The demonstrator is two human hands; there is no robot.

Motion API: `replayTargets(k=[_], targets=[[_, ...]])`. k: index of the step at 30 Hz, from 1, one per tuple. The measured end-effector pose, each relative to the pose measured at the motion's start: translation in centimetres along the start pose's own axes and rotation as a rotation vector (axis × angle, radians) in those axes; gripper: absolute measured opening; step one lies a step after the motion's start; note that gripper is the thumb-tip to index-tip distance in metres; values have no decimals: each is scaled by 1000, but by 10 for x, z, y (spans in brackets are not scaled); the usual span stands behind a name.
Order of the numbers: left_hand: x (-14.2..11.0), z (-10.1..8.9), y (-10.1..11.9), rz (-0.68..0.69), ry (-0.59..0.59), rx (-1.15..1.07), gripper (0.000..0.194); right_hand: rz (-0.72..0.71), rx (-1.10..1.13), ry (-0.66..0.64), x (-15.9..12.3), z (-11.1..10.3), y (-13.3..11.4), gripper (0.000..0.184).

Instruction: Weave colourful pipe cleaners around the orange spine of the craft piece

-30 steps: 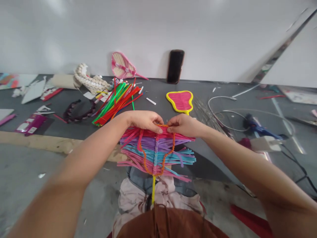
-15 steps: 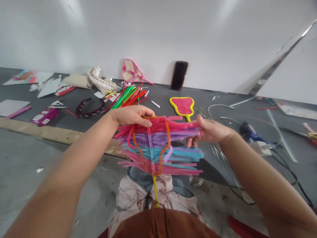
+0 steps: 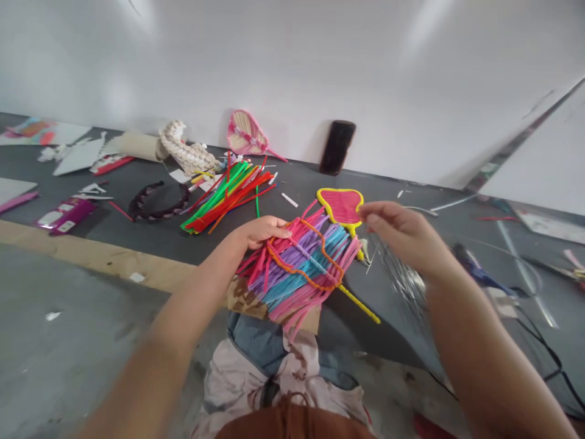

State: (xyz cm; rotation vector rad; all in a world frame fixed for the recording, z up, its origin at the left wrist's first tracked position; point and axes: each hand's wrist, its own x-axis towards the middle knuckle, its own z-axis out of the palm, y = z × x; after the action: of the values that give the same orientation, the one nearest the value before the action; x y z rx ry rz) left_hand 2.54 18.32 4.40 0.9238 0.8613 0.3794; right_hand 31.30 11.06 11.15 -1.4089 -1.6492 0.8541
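My left hand [image 3: 267,230] is closed on a fan-shaped piece made of pipe cleaners [image 3: 315,262], pinching its red end with the thumb on top. Bands of red, purple, blue and pink stems cross a central spine. An orange pipe cleaner outline [image 3: 325,247] lies over them, and a yellow stem handle [image 3: 361,305] points down to the right. My right hand [image 3: 397,235] hovers past the piece's right side, fingers loosely bent, with nothing visible in them. Its fingertips overlap the edge of a small pink fan with a yellow rim [image 3: 340,206]; whether they touch it I cannot tell.
A bundle of coloured pipe cleaners [image 3: 228,198], a dark braided ring [image 3: 159,201] and a purple packet [image 3: 66,214] lie left. A phone [image 3: 337,146] and a pink fan [image 3: 247,133] lean on the wall. Thin wires [image 3: 402,277] and a blue tool with a cord [image 3: 479,268] lie right.
My right hand has let go of the stems on the right side and moved up and away. The pipe cleaner fan has turned in my left hand, its handle swinging to the lower right.
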Motion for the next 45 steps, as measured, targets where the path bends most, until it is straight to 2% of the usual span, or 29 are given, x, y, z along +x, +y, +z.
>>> replayTargets(k=[3, 7, 10, 13, 16, 19, 22, 25, 28, 31, 33, 38, 40, 41, 43, 45], targets=[[8, 0, -1, 19, -18, -7, 34, -19, -76, -159, 2, 21, 0, 28], [10, 3, -6, 97, -80, -79, 43, -31, -20, -247, 6, 45, 6, 26], [11, 5, -10, 135, -150, -185, 43, -112, -68, -214, 14, 61, 9, 23], [12, 6, -10, 133, -172, -265, 38, -354, -279, -126, 28, 75, 13, 27], [13, 8, -9, 115, -166, -315, 39, -540, -525, -128, 42, 84, 19, 30], [13, 10, -9, 94, -195, -335, 44, -628, -634, -144, 48, 88, 25, 29], [13, 11, -11, 107, -214, -336, 46, -673, -577, -122, 49, 87, 30, 26], [15, 12, -13, 98, -211, -325, 48, -537, -454, -42, 49, 86, 32, 19], [17, 12, -14, 73, -215, -293, 52, -222, -314, 4, 51, 87, 33, 13], [16, 12, -15, 90, -227, -271, 54, 49, -90, -10, 54, 85, 32, 18], [15, 12, -14, 107, -226, -271, 53, 129, 15, 10, 56, 84, 31, 20], [13, 13, -12, 118, -229, -278, 51, 162, 18, 76, 60, 78, 33, 17], [14, 14, -11, 101, -214, -288, 49, 103, 34, 159, 60, 75, 35, 20], [14, 14, -11, 91, -207, -297, 48, 33, 15, 225, 60, 73, 35, 27], [15, 16, -10, 76, -200, -326, 46, -197, -126, 338, 57, 68, 32, 40], [16, 16, -10, 68, -200, -350, 47, -486, -365, 288, 53, 67, 27, 41]])
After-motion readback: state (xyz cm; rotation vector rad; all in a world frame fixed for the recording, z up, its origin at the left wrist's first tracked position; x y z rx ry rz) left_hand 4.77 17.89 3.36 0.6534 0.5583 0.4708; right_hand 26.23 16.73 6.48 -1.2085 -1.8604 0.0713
